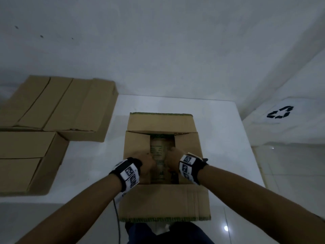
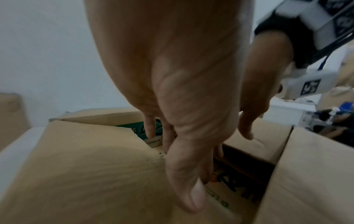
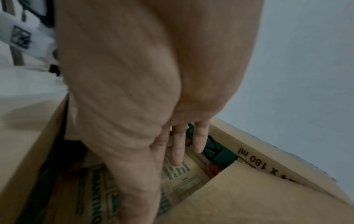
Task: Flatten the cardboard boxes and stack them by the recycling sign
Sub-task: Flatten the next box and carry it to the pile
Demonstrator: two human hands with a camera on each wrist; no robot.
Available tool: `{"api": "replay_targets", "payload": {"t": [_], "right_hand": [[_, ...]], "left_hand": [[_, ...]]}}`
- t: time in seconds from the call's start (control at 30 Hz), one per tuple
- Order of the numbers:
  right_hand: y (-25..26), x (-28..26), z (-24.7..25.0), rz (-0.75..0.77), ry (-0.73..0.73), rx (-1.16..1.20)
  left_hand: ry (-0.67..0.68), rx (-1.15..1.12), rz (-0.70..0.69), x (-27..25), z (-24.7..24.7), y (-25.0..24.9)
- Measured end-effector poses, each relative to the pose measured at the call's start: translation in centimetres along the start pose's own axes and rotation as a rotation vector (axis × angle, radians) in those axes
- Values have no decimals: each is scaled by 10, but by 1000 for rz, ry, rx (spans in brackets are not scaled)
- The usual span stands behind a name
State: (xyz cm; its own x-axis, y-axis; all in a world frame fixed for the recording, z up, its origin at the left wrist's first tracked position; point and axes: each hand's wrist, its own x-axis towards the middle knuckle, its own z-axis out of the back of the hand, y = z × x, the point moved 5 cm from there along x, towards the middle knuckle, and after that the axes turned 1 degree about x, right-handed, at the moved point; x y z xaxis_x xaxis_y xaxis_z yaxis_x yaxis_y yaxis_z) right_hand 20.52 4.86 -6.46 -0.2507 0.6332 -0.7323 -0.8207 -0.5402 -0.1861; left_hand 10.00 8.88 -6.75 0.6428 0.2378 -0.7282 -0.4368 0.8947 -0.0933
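A brown cardboard box (image 1: pixel 163 201) stands on the white table (image 1: pixel 225 138) in front of me, its near and far top flaps folded outward. My left hand (image 1: pixel 147 162) pinches the edge of the left inner flap (image 2: pixel 86 166), thumb (image 2: pixel 184 189) on top and fingers down in the gap. My right hand (image 1: pixel 173 158) reaches into the same gap beside the right inner flap (image 3: pixel 249 197); its fingers (image 3: pixel 178 154) are straight against the printed cardboard inside. A black recycling sign (image 1: pixel 279 112) is on a white surface at the right.
Two more brown cardboard boxes lie on the table's left side, one at the back (image 1: pixel 61 106) and one nearer (image 1: pixel 26 155). The table's right edge (image 1: pixel 256 164) drops to a tiled floor. A dark cable (image 1: pixel 117 213) hangs below my left wrist.
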Motion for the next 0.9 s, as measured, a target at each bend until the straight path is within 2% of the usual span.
{"api": "replay_targets", "payload": {"t": [0.17, 0.27, 0.43, 0.53, 0.67, 0.77, 0.9], "right_hand": [[10, -9, -24, -14, -2, -34], [8, -9, -28, -31, -30, -29], [6, -17, -11, -25, -134, 11], [-4, -31, 6, -61, -121, 6], [-24, -83, 28, -99, -22, -44], [-46, -127, 29, -120, 4, 32], [-76, -155, -4, -170, -33, 197]], "left_hand": [[160, 22, 9, 13, -3, -8], [163, -53, 16, 5, 11, -16], [-28, 130, -83, -22, 40, -27], [-116, 241, -134, -45, 52, -24], [-187, 181, -144, -86, 59, 1], [-272, 133, -130, -119, 48, 29], [-538, -99, -167, -154, 0, 88]]}}
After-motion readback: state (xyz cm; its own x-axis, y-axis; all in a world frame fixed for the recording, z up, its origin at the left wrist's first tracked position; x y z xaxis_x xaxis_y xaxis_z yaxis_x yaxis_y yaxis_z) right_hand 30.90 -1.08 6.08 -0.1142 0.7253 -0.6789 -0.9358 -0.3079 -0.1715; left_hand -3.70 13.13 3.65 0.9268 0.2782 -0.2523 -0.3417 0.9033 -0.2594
